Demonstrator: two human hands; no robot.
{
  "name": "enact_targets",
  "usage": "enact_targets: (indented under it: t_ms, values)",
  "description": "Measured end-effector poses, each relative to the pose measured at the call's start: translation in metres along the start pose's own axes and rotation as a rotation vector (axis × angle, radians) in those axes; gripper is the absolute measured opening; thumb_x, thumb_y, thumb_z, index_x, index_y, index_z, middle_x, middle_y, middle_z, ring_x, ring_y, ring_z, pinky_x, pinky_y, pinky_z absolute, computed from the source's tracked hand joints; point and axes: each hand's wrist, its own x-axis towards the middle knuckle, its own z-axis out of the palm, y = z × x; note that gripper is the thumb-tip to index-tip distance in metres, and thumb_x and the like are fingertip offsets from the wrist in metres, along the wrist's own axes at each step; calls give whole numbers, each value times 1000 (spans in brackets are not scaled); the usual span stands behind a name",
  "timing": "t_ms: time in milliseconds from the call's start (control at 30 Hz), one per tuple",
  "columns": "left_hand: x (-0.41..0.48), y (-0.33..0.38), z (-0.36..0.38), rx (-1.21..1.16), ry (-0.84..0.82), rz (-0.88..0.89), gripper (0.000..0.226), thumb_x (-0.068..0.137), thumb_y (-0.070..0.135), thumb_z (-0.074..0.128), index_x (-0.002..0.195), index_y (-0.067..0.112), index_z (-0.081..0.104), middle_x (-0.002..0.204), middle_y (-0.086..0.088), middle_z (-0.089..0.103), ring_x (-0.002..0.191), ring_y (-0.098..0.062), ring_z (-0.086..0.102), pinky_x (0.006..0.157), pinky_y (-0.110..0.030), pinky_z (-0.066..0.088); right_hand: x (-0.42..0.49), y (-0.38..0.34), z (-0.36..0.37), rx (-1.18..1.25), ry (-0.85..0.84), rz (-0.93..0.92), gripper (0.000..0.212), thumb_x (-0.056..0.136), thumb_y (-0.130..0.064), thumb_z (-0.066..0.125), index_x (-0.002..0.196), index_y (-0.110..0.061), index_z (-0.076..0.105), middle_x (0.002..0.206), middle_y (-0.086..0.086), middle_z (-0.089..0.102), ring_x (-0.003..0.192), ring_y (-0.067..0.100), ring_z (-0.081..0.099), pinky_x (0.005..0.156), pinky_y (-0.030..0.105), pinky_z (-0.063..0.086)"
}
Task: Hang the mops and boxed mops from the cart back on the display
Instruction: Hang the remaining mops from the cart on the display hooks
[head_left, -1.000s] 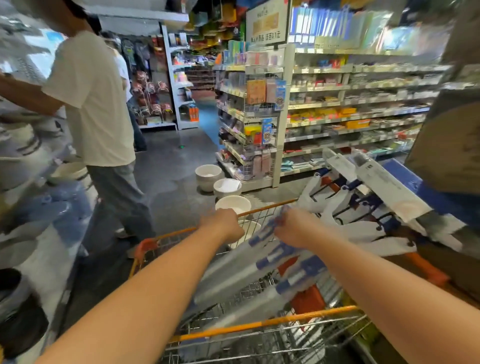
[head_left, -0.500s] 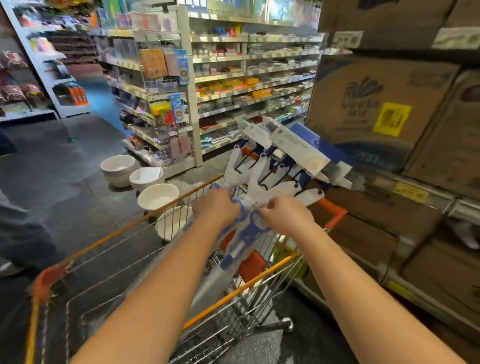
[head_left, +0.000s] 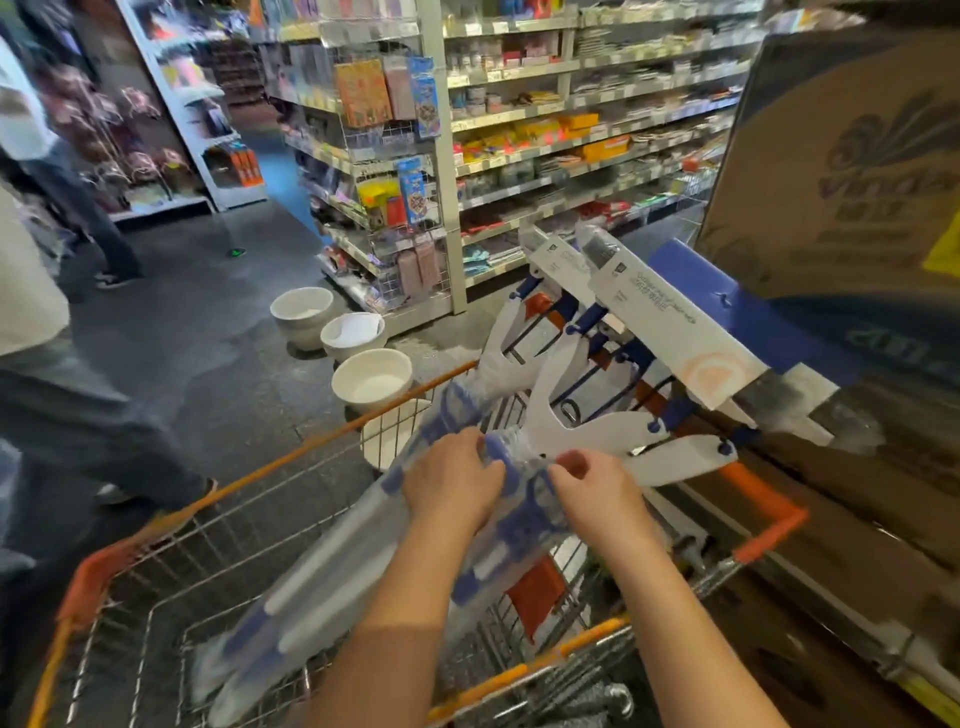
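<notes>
A bundle of white and blue mops (head_left: 363, 566) in clear plastic wrap lies slanted across the orange-rimmed wire cart (head_left: 769, 525). Their white forked heads (head_left: 587, 431) stick out over the cart's far right corner, under long white mop boxes (head_left: 670, 322). My left hand (head_left: 452, 488) grips the wrapped handles near the heads. My right hand (head_left: 597, 491) grips the same bundle just to the right, thumb up. Both arms reach in over the cart's near edge.
Several white bowls (head_left: 371, 379) stand on the dark floor beyond the cart. Stocked shelves (head_left: 545, 135) fill the back. Big cardboard cartons (head_left: 852, 171) sit on racking at the right. A person in a white shirt (head_left: 31, 291) stands at the left.
The view has swung and closed in on the cart. Both hands stay on the mop bundle, now nearer the heads. The person at the left has come back into view.
</notes>
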Motion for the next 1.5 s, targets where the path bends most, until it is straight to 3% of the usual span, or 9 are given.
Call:
enact_targets:
  t_ms: [133, 300, 500, 733, 833, 1067, 1200, 1300, 1500]
  values:
    - [23, 17, 10, -12, 26, -42, 30, 92, 32, 50, 121, 25, 57, 125, -3, 61, 117, -26, 55, 90, -39, 45, 29, 4, 8, 15, -76, -13, 13, 94, -34, 53, 92, -21, 54, 88, -1, 56, 88, 20, 55, 76, 29, 41]
    - [36, 25, 25, -34, 26, -47, 42, 95, 33, 50, 137, 25, 47, 137, -1, 54, 126, -23, 50, 98, -38, 42, 44, 17, 24, 82, -86, 95, 21, 91, -41, 55, 91, -21, 58, 88, 2, 63, 87, 22, 61, 83, 44, 53]
    - [62, 6, 40, -102, -61, 17, 50, 96, 32, 52, 143, 22, 39, 145, -3, 45, 132, -23, 44, 105, -41, 41, 46, 18, 45, 110, -83, 187, 19, 90, -39, 56, 103, -25, 58, 100, -1, 63, 97, 20, 61, 89, 44, 52]
    - [83, -31, 54, -279, -195, 176, 36, 96, 35, 50, 131, 26, 48, 130, -2, 56, 123, -25, 54, 95, -46, 49, 38, 0, 71, 157, 2, 275, 31, 92, -30, 57, 121, -17, 55, 113, 6, 63, 103, 21, 59, 85, 33, 47]
    - [91, -44, 57, -248, -220, 223, 39, 99, 29, 45, 136, 19, 44, 136, -2, 50, 125, -22, 49, 101, -42, 45, 37, -6, 85, 170, 49, 323, 39, 90, -30, 60, 124, -12, 54, 119, 10, 63, 110, 26, 58, 89, 31, 46]
    - [106, -65, 74, -455, -339, 304, 44, 100, 30, 45, 142, 17, 41, 143, -3, 47, 131, -22, 45, 105, -37, 39, 43, -10, 105, 328, 175, 377, 32, 92, -28, 60, 118, -9, 56, 110, 9, 65, 102, 23, 60, 84, 31, 46]
    - [118, -69, 86, -554, -394, 293, 51, 100, 34, 47, 146, 17, 37, 145, -4, 46, 134, -21, 43, 109, -36, 36, 49, -4, 117, 389, 248, 362, 29, 92, -29, 62, 114, -11, 57, 102, 6, 66, 95, 19, 61, 69, 23, 44]
    - [121, -71, 92, -710, -468, 247, 46, 98, 36, 50, 140, 18, 44, 135, -6, 56, 125, -23, 51, 105, -39, 41, 54, 0, 127, 433, 280, 378, 35, 89, -31, 64, 117, -13, 55, 105, 8, 66, 98, 22, 63, 79, 31, 50]
    - [119, -76, 89, -881, -435, 222, 9, 91, 27, 61, 100, 24, 58, 99, -1, 67, 96, -16, 63, 90, -36, 50, 49, 0, 131, 596, 256, 335, 26, 90, -23, 63, 112, -18, 50, 106, 8, 64, 96, 18, 62, 84, 35, 52]
